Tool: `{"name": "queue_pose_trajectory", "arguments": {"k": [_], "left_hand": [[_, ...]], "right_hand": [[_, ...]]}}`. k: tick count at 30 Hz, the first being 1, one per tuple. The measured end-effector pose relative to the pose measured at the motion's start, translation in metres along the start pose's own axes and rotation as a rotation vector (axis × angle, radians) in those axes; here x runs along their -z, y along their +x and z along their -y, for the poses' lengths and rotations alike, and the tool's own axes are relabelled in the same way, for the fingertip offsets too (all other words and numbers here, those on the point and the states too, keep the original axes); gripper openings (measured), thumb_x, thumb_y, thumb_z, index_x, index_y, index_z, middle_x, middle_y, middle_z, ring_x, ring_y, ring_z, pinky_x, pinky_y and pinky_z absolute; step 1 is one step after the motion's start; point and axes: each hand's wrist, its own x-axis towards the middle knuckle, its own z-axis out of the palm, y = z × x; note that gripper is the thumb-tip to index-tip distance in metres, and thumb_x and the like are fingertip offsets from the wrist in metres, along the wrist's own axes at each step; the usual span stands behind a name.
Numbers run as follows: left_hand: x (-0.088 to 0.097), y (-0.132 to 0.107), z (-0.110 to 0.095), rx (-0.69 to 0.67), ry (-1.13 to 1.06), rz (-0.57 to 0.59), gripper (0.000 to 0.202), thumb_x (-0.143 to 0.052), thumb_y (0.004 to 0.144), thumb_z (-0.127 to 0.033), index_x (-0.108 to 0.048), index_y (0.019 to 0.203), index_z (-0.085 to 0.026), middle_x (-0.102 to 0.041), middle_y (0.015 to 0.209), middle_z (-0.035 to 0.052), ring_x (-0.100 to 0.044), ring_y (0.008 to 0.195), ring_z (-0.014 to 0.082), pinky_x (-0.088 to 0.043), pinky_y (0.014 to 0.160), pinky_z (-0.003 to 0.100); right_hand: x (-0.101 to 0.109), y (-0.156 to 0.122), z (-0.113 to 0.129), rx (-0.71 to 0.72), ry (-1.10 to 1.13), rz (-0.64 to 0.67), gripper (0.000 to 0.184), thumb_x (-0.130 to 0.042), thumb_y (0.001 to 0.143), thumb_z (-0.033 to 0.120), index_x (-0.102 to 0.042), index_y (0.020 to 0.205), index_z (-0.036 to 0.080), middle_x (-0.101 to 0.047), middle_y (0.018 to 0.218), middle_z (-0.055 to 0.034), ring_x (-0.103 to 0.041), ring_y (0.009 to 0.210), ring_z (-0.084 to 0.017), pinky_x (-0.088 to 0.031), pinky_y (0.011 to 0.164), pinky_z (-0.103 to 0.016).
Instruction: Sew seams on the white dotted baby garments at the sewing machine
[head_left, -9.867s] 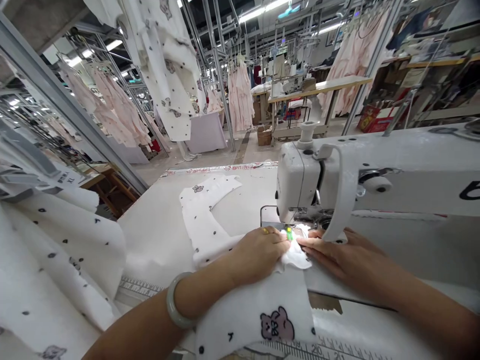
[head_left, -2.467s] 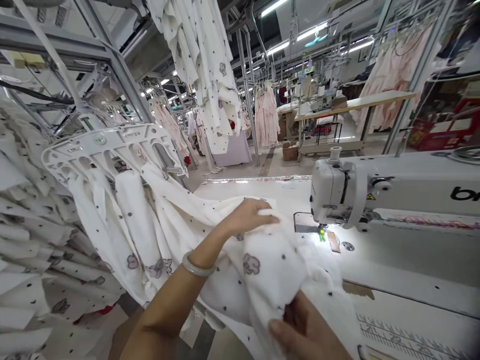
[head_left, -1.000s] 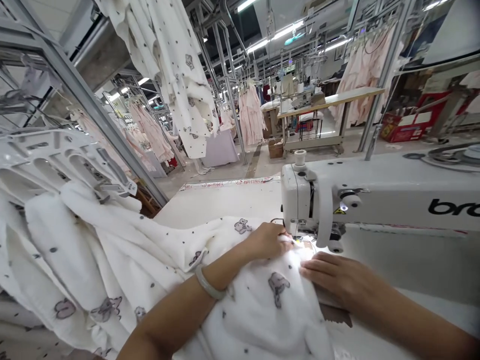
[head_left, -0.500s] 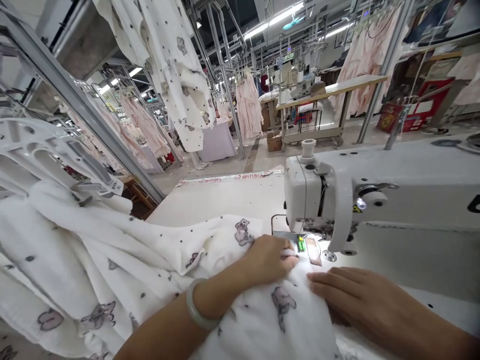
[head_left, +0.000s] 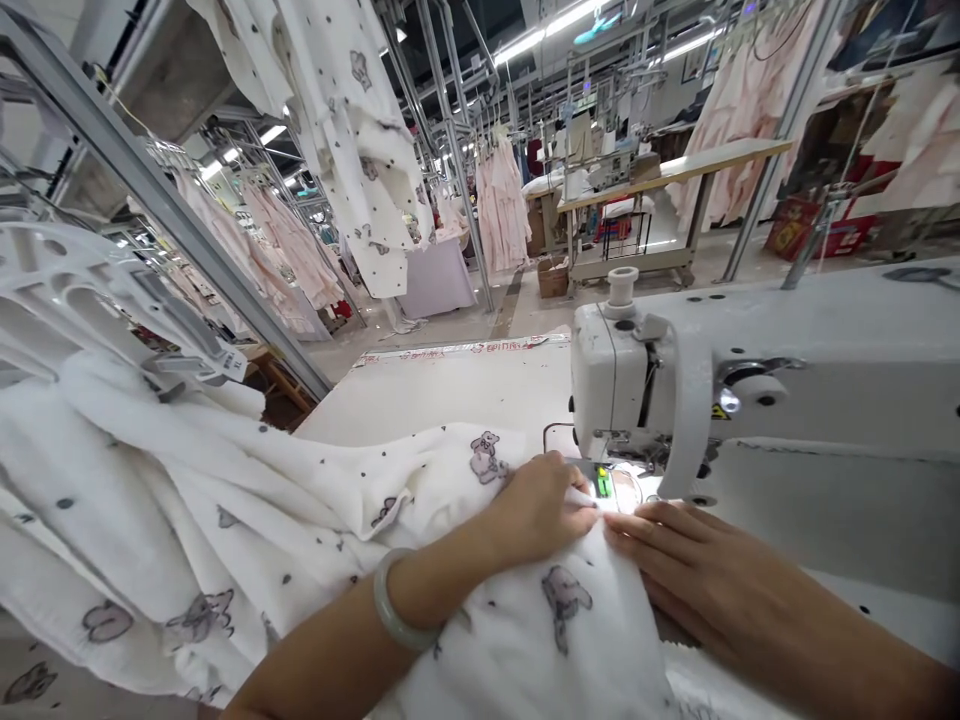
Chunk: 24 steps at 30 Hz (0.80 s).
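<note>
Where the left hand [head_left: 536, 510] curls down at the needle area, its fingertips [head_left: 579, 497] are closed in a pinch on the edge of the white printed cloth [head_left: 315, 500], with a small fold of it caught between thumb and forefinger. The grip looks meant to bring that edge squarely up to the green guide [head_left: 601, 481] under the head of the sewing machine [head_left: 750, 370]. The right hand [head_left: 675, 565] lies just beside it, holding nothing. Its fingers [head_left: 637, 525] are stretched out flat and nearly touch the left fingertips, pressing the cloth's right border onto the machine bed, seemingly to stop it sliding or puckering. A pale bangle [head_left: 394, 610] sits on the left wrist, which rests on the cloth. From the hands the cloth, printed with dots and small bears, runs leftward across the table [head_left: 435, 390] and up to a plastic hanger frame [head_left: 90, 300], so most of its weight seems carried away from the needle. Further off, hanging garments [head_left: 352, 130] fill the overhead rails.
</note>
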Motion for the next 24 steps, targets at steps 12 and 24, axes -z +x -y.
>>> {"name": "queue_pose_trajectory", "arguments": {"k": [12,24], "left_hand": [[0.001,0.0,-0.011,0.078,0.047,0.004,0.019,-0.068,0.083,-0.028,-0.07,0.099,-0.017,-0.068,0.119,0.0128,-0.064,0.116,0.0289,-0.051,0.106,0.039],[-0.005,0.005,-0.011,0.075,0.148,-0.026,0.013,-0.064,0.089,-0.031,-0.068,0.092,-0.019,-0.061,0.12,0.0091,-0.055,0.12,0.0289,-0.044,0.113,0.044]], "right_hand": [[0.0,-0.01,-0.002,-0.13,0.115,0.077,0.034,-0.047,0.109,0.027,-0.06,0.14,0.021,-0.074,0.128,-0.0075,-0.069,0.115,-0.021,-0.057,0.096,-0.039],[0.002,-0.008,-0.001,-0.159,0.061,0.105,0.033,-0.044,0.11,0.03,-0.06,0.137,0.022,-0.076,0.116,-0.0045,-0.069,0.106,-0.025,-0.053,0.089,-0.043]]}}
